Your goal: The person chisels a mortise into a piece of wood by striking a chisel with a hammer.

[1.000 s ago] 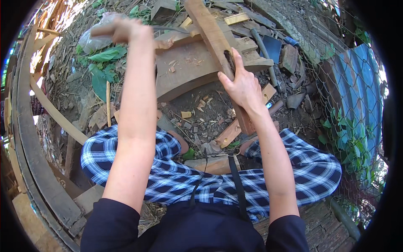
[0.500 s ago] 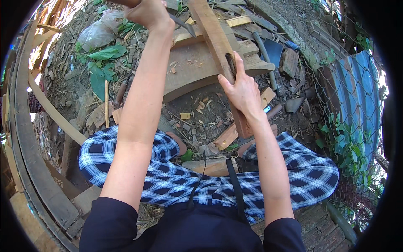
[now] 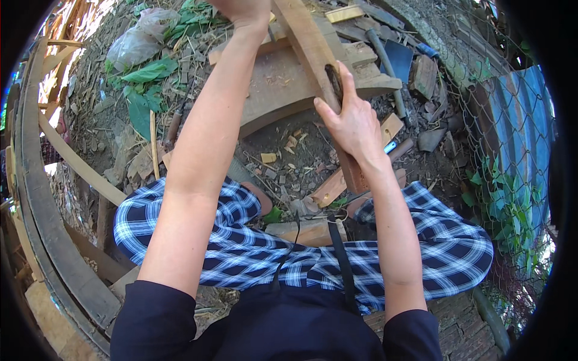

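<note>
My right hand grips a long wooden beam, its thumb on the near face and its fingers over the right side. Just above that hand, a dark slot is cut into the beam. The beam leans across a thick curved wooden piece lying on the ground. My left hand is closed at the top edge, left of the beam's upper part, with its fingers partly cut off. A wooden-handled tool with a pointed metal blade shows in it in the earlier frame; now most of it is hidden or out of view.
Wood chips and a drilled wood offcut lie between my feet. A tool with a long grey handle rests at the right, before a chain-link fence. Long curved boards stand at the left, near a plastic bag.
My left hand has moved up and right, nearer the beam, and its tool has mostly gone from sight. My right hand keeps its grip on the beam.
</note>
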`<control>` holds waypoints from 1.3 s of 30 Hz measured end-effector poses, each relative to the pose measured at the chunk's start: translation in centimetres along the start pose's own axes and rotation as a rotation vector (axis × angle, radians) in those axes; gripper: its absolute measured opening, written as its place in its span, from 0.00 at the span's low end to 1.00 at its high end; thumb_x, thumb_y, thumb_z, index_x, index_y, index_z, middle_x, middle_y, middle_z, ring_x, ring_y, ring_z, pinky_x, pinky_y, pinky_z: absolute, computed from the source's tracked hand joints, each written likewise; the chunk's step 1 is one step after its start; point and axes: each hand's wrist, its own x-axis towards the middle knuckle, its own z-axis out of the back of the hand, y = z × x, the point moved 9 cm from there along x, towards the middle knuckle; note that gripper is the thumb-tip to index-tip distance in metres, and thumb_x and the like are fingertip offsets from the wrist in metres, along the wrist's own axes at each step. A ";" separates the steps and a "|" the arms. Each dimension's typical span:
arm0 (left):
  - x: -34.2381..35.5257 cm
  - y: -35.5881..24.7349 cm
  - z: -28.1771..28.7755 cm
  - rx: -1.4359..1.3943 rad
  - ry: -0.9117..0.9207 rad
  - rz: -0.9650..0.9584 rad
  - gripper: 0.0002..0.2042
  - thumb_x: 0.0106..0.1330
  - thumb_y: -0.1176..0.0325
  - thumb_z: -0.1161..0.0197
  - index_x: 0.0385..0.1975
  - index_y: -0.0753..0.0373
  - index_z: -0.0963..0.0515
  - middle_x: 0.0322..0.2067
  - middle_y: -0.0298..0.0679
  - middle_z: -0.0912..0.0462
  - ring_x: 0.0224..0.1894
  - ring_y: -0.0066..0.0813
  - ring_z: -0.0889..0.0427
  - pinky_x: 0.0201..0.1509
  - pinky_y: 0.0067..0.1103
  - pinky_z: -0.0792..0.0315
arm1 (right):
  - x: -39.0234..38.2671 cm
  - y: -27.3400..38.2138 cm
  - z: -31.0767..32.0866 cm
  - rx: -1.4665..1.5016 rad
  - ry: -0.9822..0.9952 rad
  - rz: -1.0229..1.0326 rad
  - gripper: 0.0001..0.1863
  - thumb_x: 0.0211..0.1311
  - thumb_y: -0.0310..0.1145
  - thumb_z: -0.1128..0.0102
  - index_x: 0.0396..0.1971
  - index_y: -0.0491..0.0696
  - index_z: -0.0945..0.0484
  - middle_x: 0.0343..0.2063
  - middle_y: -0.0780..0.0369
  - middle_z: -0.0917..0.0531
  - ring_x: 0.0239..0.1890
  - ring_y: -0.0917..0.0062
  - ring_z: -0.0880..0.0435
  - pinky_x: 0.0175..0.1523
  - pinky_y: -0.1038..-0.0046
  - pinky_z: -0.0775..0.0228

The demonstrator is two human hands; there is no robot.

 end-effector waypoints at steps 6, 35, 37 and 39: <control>-1.5 -2.8 -1.4 0.003 0.004 -0.194 0.15 0.68 0.63 0.30 0.24 0.64 0.26 0.17 0.32 0.25 0.18 0.20 0.27 0.23 0.23 0.33 | 0.0 0.3 0.3 0.049 -0.033 0.038 0.45 0.61 0.51 0.39 0.75 0.60 0.50 0.38 0.40 0.15 0.43 0.38 0.16 0.52 0.47 0.24; -1.8 2.1 0.9 -0.360 0.166 0.262 0.14 0.67 0.68 0.29 0.21 0.61 0.25 0.17 0.28 0.24 0.19 0.15 0.27 0.24 0.17 0.34 | 0.2 -0.3 2.3 0.156 0.050 -0.007 0.46 0.60 0.54 0.41 0.76 0.58 0.48 0.47 0.38 0.17 0.52 0.40 0.18 0.62 0.52 0.28; -1.5 2.1 1.1 -0.411 0.115 0.250 0.13 0.67 0.70 0.30 0.22 0.62 0.26 0.16 0.32 0.26 0.15 0.17 0.30 0.19 0.16 0.36 | -0.2 -0.5 1.3 0.020 0.026 0.030 0.48 0.61 0.52 0.39 0.77 0.59 0.53 0.40 0.39 0.15 0.45 0.40 0.16 0.53 0.49 0.24; -1.5 2.6 1.4 -0.364 0.050 0.265 0.13 0.66 0.69 0.29 0.22 0.62 0.27 0.16 0.32 0.26 0.15 0.16 0.30 0.19 0.16 0.35 | -0.4 -0.3 0.9 -0.067 0.035 0.014 0.48 0.61 0.51 0.39 0.77 0.60 0.54 0.36 0.40 0.14 0.43 0.40 0.15 0.51 0.48 0.23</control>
